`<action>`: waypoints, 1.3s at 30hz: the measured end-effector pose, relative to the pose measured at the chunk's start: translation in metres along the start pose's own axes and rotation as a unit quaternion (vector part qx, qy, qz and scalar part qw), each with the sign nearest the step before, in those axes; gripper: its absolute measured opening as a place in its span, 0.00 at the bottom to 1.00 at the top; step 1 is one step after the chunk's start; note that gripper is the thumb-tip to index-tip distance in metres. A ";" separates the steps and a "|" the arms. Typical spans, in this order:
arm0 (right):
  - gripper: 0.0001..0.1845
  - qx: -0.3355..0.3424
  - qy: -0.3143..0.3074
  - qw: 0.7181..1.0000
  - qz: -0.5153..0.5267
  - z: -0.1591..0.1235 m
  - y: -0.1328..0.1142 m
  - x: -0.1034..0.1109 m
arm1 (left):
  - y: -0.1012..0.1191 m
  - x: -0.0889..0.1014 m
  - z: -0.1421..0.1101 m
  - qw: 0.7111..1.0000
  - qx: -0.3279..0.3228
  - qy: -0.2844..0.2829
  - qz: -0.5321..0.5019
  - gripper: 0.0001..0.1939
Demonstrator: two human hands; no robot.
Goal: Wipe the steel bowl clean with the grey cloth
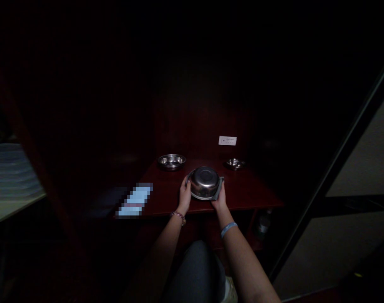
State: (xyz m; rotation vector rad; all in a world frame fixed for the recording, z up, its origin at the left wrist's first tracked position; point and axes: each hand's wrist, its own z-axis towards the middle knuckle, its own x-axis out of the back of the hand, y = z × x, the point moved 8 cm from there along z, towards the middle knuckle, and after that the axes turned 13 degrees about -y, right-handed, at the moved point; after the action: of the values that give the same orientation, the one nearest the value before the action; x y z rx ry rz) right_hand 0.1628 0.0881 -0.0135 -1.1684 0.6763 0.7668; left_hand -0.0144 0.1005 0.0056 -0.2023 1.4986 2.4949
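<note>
Between my hands a shiny metal bowl [205, 182] is held upside down, its base facing up at me. My left hand [184, 195] grips the bowl's left rim. On the other side my right hand [221, 198] is closed round the right rim, with a grey cloth [217, 191] pressed between palm and bowl. Behind, a wider metal bowl [172, 161] stands upright at the back left of the dark red shelf [242, 195]. A smaller metal bowl [235, 164] sits at the back right.
A wall socket [227, 140] is on the back panel. Something bright and pixelated [135, 202] lies at the shelf's left. Below right stands a clear bottle [263, 223]. Stacked pale dishes [11, 170] are at far left. My knee [198, 273] is under the shelf edge.
</note>
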 end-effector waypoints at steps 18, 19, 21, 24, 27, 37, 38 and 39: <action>0.27 0.002 -0.012 0.999 -0.037 -0.006 -0.004 -0.008 | -0.003 0.003 -0.002 1.000 0.007 0.018 -0.016 0.24; 0.27 -0.001 -0.011 0.999 -0.033 -0.006 -0.004 -0.009 | -0.002 0.003 -0.002 1.000 0.008 0.018 -0.020 0.24; 0.27 -0.004 -0.004 1.000 -0.022 -0.007 -0.004 -0.010 | 0.002 0.000 -0.003 1.000 0.008 0.011 -0.028 0.25; 0.27 -0.003 0.008 1.000 -0.011 -0.006 -0.004 -0.010 | 0.007 -0.004 -0.004 1.000 0.006 -0.002 -0.030 0.25; 0.27 -0.007 0.009 1.000 -0.012 -0.006 -0.004 -0.009 | 0.009 -0.004 -0.004 1.000 0.004 0.001 -0.023 0.25; 0.26 -0.008 0.018 1.000 0.008 -0.008 -0.004 -0.008 | 0.002 -0.001 -0.002 1.000 0.003 0.001 -0.026 0.25; 0.27 -0.009 0.019 1.000 0.007 -0.008 -0.004 -0.009 | 0.002 -0.001 -0.002 1.000 0.005 0.002 -0.029 0.25; 0.27 -0.009 0.017 1.000 0.006 -0.008 -0.004 -0.010 | 0.002 -0.001 -0.003 0.999 0.007 0.003 -0.031 0.25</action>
State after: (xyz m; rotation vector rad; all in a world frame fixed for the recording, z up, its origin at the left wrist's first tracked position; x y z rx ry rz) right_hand 0.1600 0.0780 -0.0058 -1.1969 0.7056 0.7656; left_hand -0.0137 0.0973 0.0059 -0.2510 1.4887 2.4364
